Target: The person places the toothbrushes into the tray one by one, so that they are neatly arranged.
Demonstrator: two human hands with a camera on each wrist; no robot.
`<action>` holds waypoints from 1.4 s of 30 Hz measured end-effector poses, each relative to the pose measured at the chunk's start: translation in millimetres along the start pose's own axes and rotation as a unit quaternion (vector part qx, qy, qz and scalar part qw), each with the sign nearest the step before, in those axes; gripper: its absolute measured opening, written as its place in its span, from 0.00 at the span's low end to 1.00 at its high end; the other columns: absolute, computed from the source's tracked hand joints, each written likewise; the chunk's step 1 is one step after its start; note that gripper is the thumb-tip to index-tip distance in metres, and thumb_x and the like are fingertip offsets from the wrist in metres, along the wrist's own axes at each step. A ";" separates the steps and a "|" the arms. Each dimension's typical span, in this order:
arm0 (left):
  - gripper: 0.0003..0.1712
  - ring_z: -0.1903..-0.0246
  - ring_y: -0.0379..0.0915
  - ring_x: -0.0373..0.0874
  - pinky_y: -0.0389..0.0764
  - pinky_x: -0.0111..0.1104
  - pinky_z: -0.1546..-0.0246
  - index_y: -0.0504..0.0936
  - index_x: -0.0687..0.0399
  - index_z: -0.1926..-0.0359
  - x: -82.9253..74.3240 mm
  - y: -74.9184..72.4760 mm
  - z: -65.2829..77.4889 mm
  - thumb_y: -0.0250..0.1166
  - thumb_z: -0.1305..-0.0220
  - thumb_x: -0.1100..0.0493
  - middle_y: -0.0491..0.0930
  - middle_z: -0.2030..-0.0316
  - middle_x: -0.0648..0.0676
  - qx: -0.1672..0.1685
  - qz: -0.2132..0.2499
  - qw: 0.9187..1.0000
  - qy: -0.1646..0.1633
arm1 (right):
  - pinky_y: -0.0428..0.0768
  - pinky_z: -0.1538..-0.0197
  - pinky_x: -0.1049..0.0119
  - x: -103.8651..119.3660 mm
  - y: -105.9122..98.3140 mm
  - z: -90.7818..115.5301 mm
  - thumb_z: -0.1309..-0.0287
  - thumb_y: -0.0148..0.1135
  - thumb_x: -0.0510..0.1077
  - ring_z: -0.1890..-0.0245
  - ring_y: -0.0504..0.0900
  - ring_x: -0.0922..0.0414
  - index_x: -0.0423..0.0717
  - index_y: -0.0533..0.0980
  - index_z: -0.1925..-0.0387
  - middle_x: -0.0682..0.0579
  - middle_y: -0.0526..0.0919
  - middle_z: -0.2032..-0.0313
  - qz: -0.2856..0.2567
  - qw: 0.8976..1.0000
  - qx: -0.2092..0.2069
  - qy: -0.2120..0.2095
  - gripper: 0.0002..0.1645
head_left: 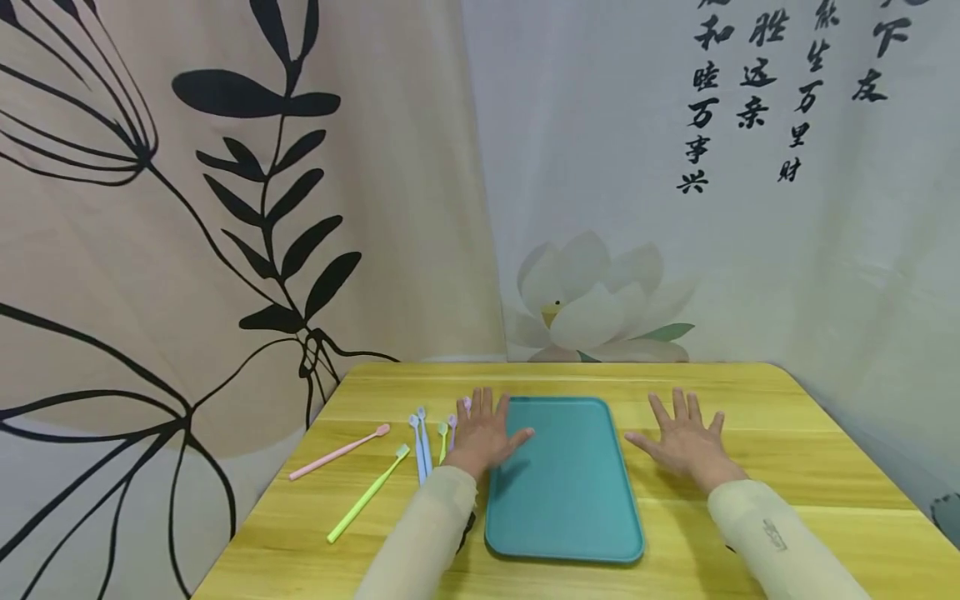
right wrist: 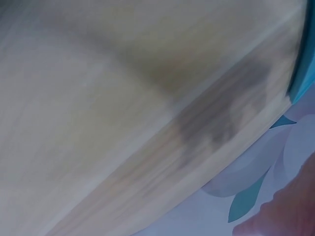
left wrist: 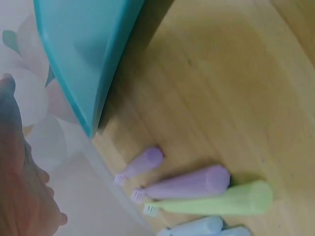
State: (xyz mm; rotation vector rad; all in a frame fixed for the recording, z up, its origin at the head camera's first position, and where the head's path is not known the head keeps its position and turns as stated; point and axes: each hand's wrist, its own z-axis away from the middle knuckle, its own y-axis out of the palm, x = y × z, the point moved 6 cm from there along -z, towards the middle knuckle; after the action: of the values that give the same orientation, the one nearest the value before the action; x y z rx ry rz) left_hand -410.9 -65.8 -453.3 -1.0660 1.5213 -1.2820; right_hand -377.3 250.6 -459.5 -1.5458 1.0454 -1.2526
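My left hand (head_left: 482,433) hovers with spread, straight fingers over the left edge of a teal rectangular tray (head_left: 562,483). To the right of the tray, my right hand (head_left: 682,442) is held above the table, palm down and fingers fanned out. Neither holds anything. Left of the tray lie several toothbrushes: a pink toothbrush (head_left: 337,452), a long green toothbrush (head_left: 367,494), a pair of blue toothbrushes (head_left: 417,450) side by side. Partly behind my left hand in the head view, a light green toothbrush (left wrist: 221,199) and two purple toothbrushes (left wrist: 189,184) show fully in the left wrist view.
All of it rests on a yellow wood-grain table (head_left: 705,533). Behind stands a curtain (head_left: 405,208) printed with dark plants, a pale lotus and black characters. Shadows of the hands fall on the tabletop.
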 end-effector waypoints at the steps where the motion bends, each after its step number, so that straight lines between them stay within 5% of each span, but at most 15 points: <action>1: 0.49 0.25 0.35 0.60 0.36 0.58 0.29 0.51 0.49 0.22 0.4 -2.5 0.0 0.45 0.32 0.25 0.44 0.24 0.64 -0.003 0.004 1.000 0.001 | 0.28 0.42 0.20 1.6 -0.6 -0.2 0.39 0.42 0.80 0.29 0.34 0.26 0.39 0.48 0.23 0.24 0.37 0.27 0.001 1.000 0.000 0.000 0.62; 22: 0.51 0.25 0.32 0.60 0.34 0.60 0.30 0.49 0.49 0.21 35.1 -41.3 -6.4 0.43 0.33 0.24 0.42 0.24 0.65 -0.024 0.024 0.999 -0.010 | 0.36 0.41 0.20 29.6 -4.1 -4.9 0.39 0.49 0.77 0.29 0.39 0.25 0.42 0.51 0.23 0.26 0.40 0.27 -0.031 0.999 0.011 -0.032 0.59; 42: 0.51 0.25 0.34 0.62 0.37 0.62 0.31 0.49 0.52 0.21 72.7 -54.4 2.4 0.46 0.32 0.26 0.43 0.24 0.67 -0.039 0.064 0.997 -0.029 | 0.40 0.38 0.22 33.5 10.6 -2.9 0.42 0.54 0.76 0.29 0.41 0.25 0.42 0.51 0.23 0.26 0.41 0.27 -0.047 0.998 0.044 -0.021 0.60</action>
State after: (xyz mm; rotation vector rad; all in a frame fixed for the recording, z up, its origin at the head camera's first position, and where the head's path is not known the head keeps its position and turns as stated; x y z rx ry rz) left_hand -423.9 -142.1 -405.8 -1.0288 1.5796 -1.1019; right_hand -376.3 215.4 -460.6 -1.5626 0.8886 -1.3064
